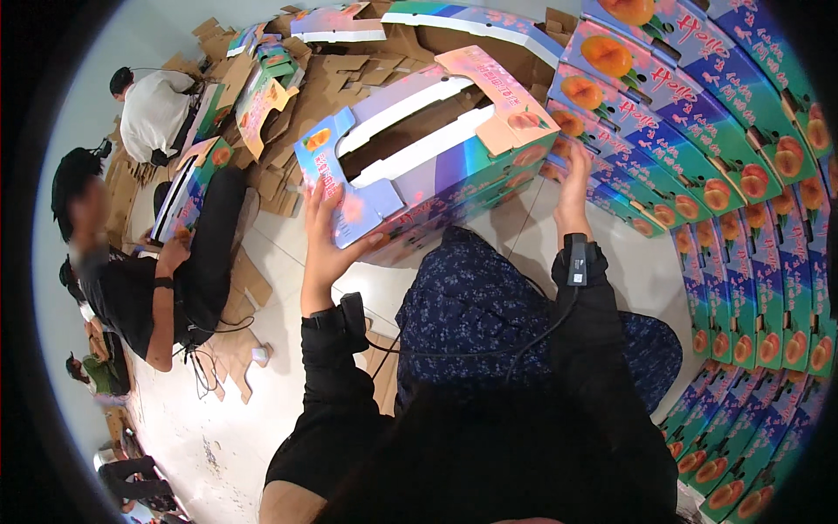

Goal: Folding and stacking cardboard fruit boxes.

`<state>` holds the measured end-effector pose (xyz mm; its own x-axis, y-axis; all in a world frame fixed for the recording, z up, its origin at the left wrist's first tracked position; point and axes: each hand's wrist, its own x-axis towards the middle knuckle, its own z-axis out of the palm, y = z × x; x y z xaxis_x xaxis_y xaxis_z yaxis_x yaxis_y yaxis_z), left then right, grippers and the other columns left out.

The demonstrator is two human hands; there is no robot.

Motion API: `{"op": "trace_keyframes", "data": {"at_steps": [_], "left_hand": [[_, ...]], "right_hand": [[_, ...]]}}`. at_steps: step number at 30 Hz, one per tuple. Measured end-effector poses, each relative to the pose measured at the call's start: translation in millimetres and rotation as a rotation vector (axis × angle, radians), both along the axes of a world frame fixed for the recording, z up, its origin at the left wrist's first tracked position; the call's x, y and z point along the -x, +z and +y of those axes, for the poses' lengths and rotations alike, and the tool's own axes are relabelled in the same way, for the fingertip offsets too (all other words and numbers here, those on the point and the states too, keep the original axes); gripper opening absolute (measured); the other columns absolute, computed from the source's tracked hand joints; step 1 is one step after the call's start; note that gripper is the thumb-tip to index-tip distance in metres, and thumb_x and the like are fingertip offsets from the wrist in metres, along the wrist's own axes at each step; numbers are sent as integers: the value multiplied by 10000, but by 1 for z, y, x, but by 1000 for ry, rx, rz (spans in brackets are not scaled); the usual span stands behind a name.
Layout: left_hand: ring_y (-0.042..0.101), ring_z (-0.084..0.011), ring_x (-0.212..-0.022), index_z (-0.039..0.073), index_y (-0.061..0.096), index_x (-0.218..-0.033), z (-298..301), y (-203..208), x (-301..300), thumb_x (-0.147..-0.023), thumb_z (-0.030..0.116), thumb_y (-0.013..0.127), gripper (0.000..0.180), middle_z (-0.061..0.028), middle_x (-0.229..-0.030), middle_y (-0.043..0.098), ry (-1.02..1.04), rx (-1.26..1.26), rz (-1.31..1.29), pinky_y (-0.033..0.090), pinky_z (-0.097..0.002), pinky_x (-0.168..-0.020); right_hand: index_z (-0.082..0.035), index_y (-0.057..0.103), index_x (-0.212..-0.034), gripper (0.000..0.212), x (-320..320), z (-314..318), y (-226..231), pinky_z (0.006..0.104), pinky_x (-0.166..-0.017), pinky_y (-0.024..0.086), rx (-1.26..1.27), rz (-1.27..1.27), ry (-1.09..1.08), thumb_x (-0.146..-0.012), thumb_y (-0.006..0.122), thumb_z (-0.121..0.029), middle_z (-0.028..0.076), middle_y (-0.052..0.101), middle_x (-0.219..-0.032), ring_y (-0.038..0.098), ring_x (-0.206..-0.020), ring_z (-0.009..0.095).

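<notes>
Above my lap is a printed cardboard fruit box (454,190), pink, blue and green with peach pictures. Its top has a long opening between white-edged flaps, and the inside looks dark. My left hand (325,240) grips the left end, thumb along the near side and fingers up against the blue end flap. At the opposite end, my right hand (573,192) presses against the right side with fingers pointing up, close to the stacked boxes. The box is tilted, its right end farther away. Part of its underside is hidden.
Stacks of matching boxes (672,113) rise on the right. Loose brown cardboard (349,79) and unfolded printed sheets (266,96) lie at the far left. A seated person (131,288) on the left handles another box (188,192); others sit beyond. A black cable (454,354) crosses between my wrists.
</notes>
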<state>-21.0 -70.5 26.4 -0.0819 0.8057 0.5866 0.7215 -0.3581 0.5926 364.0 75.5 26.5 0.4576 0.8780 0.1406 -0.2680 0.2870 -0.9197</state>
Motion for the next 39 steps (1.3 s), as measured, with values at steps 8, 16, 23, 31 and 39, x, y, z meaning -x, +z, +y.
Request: {"op": "trace_keyframes", "data": {"at_steps": [8,16,23,31,39], "left_hand": [[172,-401,-1442,115,515,-1350,19,-20,-17,-555,301,890,898,-167,-1527,302,-60,48,-4,177,-498,-1155],[152,-433,-1437,114,557,-1308,29,-37,-19,-516,406,908,914,-205,-1523,286,-72,135,18,205,-498,-1147],[177,-398,-1443,116,541,-1343,20,-34,-21,-513,619,829,1012,-224,-1525,284,59,447,168,109,-650,-1101],[168,-369,-1451,46,327,-1465,25,-43,-51,-648,605,738,1072,-241,-1535,235,27,329,471,137,-617,-1111],[237,-368,-1428,8,239,-1485,12,-65,-79,-671,458,759,1067,-212,-1553,216,-13,333,610,196,-549,-1128]], "right_hand": [[-102,420,-1359,627,4,18,-31,355,-939,389,47,-285,225,-898,590,-493,46,504,-1239,508,-1078,151],[10,454,-1335,631,-4,32,-90,323,-895,437,139,-86,186,-876,666,-368,103,566,-1197,561,-1046,204],[87,289,-1399,937,23,31,-106,452,-1071,310,385,-701,-206,-769,743,-438,297,415,-1364,399,-1292,396],[-53,345,-1422,871,31,-33,-92,533,-1090,275,-114,-1365,139,-685,752,-281,258,377,-1420,294,-1368,393],[-174,286,-1492,921,66,-64,-74,577,-1124,207,-73,-1691,280,-653,664,-168,129,254,-1547,204,-1443,327]]}}
